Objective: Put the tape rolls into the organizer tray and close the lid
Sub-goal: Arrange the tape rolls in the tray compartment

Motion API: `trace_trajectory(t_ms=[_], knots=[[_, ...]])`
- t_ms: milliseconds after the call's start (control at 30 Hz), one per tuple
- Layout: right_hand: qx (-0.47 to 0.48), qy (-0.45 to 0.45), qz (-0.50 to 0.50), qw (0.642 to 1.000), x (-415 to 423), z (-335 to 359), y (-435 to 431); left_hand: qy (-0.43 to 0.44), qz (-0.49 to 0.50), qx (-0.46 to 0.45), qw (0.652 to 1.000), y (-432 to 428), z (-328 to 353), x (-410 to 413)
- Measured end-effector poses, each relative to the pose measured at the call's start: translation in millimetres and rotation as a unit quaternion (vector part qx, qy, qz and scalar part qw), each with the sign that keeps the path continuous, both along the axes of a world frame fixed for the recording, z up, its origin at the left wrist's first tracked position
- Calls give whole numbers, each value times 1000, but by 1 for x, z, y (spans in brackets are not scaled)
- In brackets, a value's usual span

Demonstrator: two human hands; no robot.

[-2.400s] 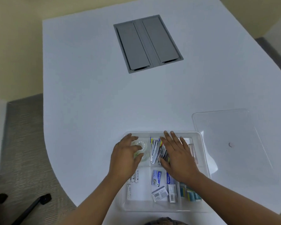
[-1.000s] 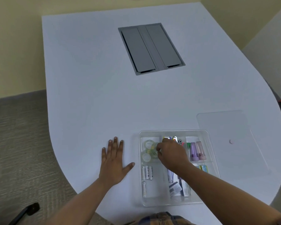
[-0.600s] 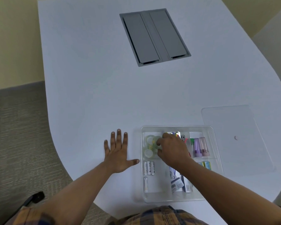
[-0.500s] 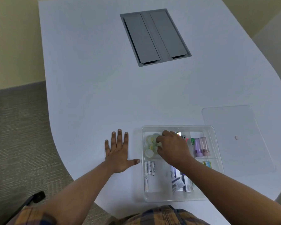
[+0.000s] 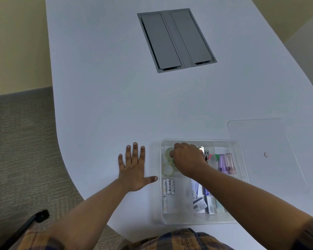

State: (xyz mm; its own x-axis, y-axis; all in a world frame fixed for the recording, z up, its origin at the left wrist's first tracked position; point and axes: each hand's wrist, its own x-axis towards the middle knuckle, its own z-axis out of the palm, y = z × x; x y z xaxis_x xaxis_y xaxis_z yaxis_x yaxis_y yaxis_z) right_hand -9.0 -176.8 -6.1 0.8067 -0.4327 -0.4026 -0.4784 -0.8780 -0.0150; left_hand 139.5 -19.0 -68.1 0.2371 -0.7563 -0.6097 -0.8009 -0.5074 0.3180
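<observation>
Right hand (image 5: 187, 160), fingers curled over tape rolls (image 5: 168, 169) in organizer tray (image 5: 199, 221), grip unclear; left hand (image 5: 134, 170) splayed flat beside, likely steadying; lid (image 5: 264, 154) off.

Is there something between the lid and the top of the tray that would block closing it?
Yes. The right hand is inside the organizer tray, over the tape rolls. The lid lies flat on the table to the tray's right; nothing else visible blocks it.

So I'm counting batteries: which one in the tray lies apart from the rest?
The single battery nearest the person, in the organizer tray. The other three batteries lie packed side by side just beyond it.
</observation>
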Motion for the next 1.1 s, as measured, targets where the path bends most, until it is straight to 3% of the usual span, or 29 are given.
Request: trace_trajectory(t_ms=[333,567,867,1100], knots=[[-12,-35,7,999,7,-4,0,-5,0,1,1000,0,0,0],[22,-105,-114,988,-4,1,6,-4,-1,-4,1000,0,2,-1],[35,-29,-139,989,-7,2,23,-3,-4,2,1000,0,4,-1],[36,-22,-187,981,-6,12,16,-5,-1,-2,1000,0,4,-1]])
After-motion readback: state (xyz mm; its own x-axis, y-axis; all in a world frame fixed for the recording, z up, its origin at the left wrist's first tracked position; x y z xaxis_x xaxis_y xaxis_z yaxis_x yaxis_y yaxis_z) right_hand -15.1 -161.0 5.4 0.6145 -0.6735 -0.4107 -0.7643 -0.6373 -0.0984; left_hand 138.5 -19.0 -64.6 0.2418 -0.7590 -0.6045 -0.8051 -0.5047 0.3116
